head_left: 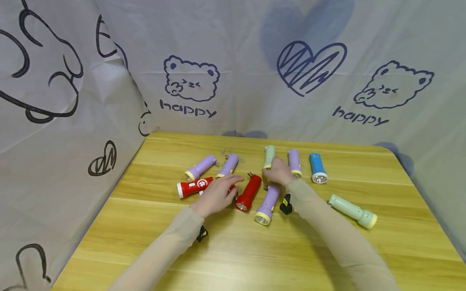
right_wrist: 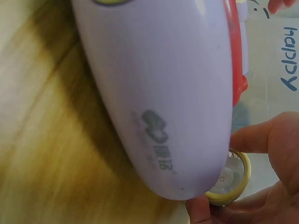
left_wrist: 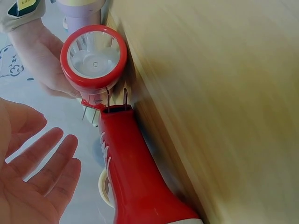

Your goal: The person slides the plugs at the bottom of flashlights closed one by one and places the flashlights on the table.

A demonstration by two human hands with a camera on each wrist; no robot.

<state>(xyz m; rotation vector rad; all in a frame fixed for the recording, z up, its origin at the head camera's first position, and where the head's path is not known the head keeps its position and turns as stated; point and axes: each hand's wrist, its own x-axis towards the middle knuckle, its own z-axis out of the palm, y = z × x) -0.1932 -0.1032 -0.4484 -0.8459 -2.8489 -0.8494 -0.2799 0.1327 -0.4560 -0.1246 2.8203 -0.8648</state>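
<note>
One pale green flashlight [head_left: 270,152] is lying toward the wooden table [head_left: 233,254]'s far edge, the right hand [head_left: 278,171] pinching its yellow-rimmed head; the left hand [head_left: 217,196], fingers parted wide, is hovering near a red flashlight [left_wrist: 138,168]; a blue flashlight [head_left: 316,163] is lying farther right.

On your tabletop [head_left: 233,258] you've got four purple flashlights [head_left: 271,200], three red flashlights [head_left: 251,190] (one mostly covered), two pale green flashlights [head_left: 347,206], one blue flashlight [head_left: 316,162]: ten total. Walls [head_left: 240,36] give you two "happy" bears [head_left: 191,81], two outlined hearts [head_left: 312,66].
</note>
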